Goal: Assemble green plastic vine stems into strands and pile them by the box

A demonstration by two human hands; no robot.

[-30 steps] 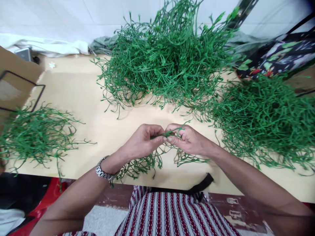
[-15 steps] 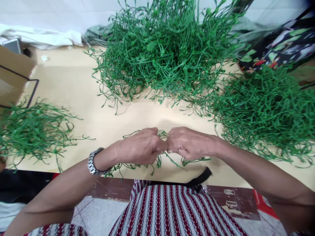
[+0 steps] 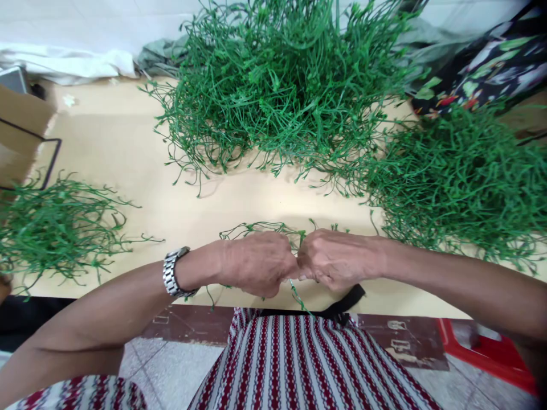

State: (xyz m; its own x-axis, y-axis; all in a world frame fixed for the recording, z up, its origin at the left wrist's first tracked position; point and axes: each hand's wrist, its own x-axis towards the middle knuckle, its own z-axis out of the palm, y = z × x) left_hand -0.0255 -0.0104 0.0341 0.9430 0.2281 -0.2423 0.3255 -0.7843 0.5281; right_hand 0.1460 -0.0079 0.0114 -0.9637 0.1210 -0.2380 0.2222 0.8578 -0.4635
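left hand (image 3: 258, 263): knuckles up, fingers curled closed about green stems (image 3: 277, 225); fingertips hidden beneath.
right hand (image 3: 342, 257): likewise curled closed, thumb side touching the left hand; number of strands in each grip cannot be told.
stem location: at the meeting point of both fists, above the near part of the table (image 3: 137, 142).
long axis, near side: one strand (image 3: 300, 297) slants from the joint toward the wearer and slightly right, its end near the black strap (image 3: 346, 300).
long axis, far side: strands arch leftward beyond the left knuckles; a few tips stand beyond the right.
nearer hand: left for the arched strands; both equally for the slanting one.
nearest pile: right-hand pile (image 3: 465, 182), beyond the right forearm.
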